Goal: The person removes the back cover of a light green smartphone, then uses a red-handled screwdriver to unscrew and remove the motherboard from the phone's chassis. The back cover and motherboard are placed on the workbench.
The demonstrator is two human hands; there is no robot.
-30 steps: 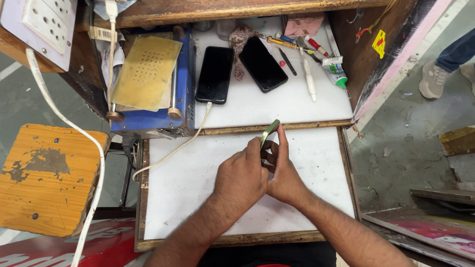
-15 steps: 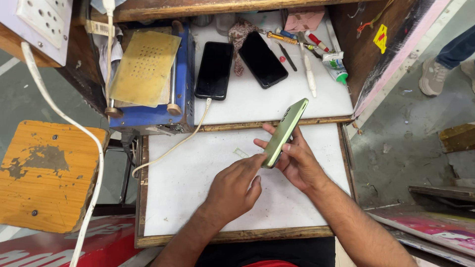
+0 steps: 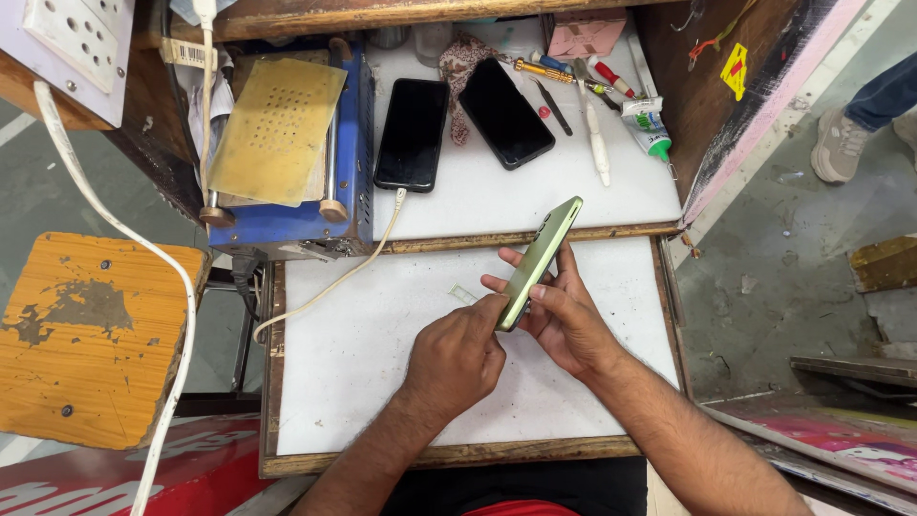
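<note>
White repair bench (image 3: 382,382) fills the view. Right hand (image 3: 564,320) cradles a green smartphone (image 3: 538,263) edge-up above the bench, fingers wrapped loosely; left hand (image 3: 458,354), curled, pinches its lower end. Steady support there seems wise.

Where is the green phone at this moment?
In the head view, the green phone is held on edge between the left hand and right hand, above the white work board, right of centre.

2 phones (image 3: 412,134) on the rear shelf (image 3: 497,205), machine (image 3: 287,205) left, tools (image 3: 597,143) right.
</note>
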